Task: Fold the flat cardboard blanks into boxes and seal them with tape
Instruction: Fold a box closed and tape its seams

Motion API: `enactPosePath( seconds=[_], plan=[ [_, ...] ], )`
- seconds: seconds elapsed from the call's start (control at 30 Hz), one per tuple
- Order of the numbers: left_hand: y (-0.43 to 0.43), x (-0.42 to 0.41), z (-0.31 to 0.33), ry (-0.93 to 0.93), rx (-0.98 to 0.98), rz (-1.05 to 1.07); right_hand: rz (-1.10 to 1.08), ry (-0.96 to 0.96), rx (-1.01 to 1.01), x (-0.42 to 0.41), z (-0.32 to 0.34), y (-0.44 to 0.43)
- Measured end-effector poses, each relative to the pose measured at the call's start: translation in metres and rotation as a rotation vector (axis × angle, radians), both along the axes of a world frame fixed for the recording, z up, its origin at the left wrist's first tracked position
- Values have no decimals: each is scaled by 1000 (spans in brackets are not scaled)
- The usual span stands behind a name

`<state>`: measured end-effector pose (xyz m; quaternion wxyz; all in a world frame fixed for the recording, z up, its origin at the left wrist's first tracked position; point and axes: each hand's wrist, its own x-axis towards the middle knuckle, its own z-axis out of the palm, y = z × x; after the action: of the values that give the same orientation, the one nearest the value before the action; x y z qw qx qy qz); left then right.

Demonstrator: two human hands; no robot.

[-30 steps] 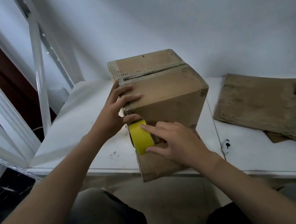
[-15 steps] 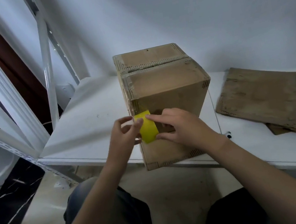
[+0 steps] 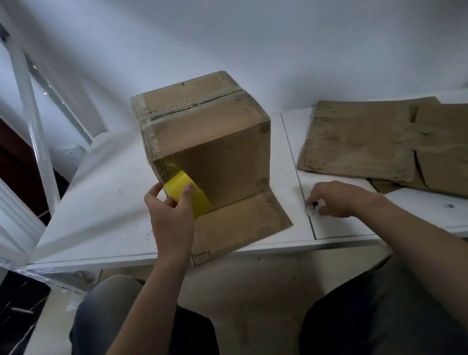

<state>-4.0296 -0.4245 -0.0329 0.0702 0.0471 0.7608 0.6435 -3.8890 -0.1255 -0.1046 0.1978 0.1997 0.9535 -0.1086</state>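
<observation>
Since half a second ago, the right hand [image 3: 337,199] has been taken off the tape roll [image 3: 187,192] and is now set down on the white table [image 3: 103,213], to the right of the box [image 3: 224,163] and apart from it. Its fingers are loosely bent, with the tips resting on the tabletop beside a small dark hole [image 3: 314,204] at the seam between two table panels. The roll, earlier shared by both hands, is now gripped by the left hand [image 3: 168,215] alone: the thumb is curled over its left side and a finger is laid across its yellow outer band. The roll is held against the lower left corner of the box's front face, and a shiny strip of clear tape is seen along that left edge just above it.

The box is stood upright on the table, well back from the near edge. Its top flaps are closed, and clear tape is seen along the top seam and round the top edges. One front flap [image 3: 240,225] at the bottom is laid out flat on the tabletop towards the person, reaching the table's near edge.

Flat cardboard blanks [image 3: 374,139] are stacked on the right part of the table, well apart from the box. White metal rack uprights [image 3: 34,132] are seen at the left, and dark trousers [image 3: 372,324] below the table edge
</observation>
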Motion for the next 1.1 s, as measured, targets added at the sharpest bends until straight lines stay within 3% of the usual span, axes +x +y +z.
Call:
enactPosePath(
  seconds=[0.47, 0.7, 0.83, 1.1],
  plan=[
    [10, 0, 4, -42, -24, 63, -220, 226, -130, 18, -24, 0],
    [5, -7, 3, -115, 26, 79, -356, 579, -503, 10, 3, -23],
    [5, -15, 4, -209, 92, 73, -277, 761, -661, -12, 40, -51],
    [-5, -32, 4, -321, 96, 8, 123, 847, -584, -85, 123, -117]
  ],
)
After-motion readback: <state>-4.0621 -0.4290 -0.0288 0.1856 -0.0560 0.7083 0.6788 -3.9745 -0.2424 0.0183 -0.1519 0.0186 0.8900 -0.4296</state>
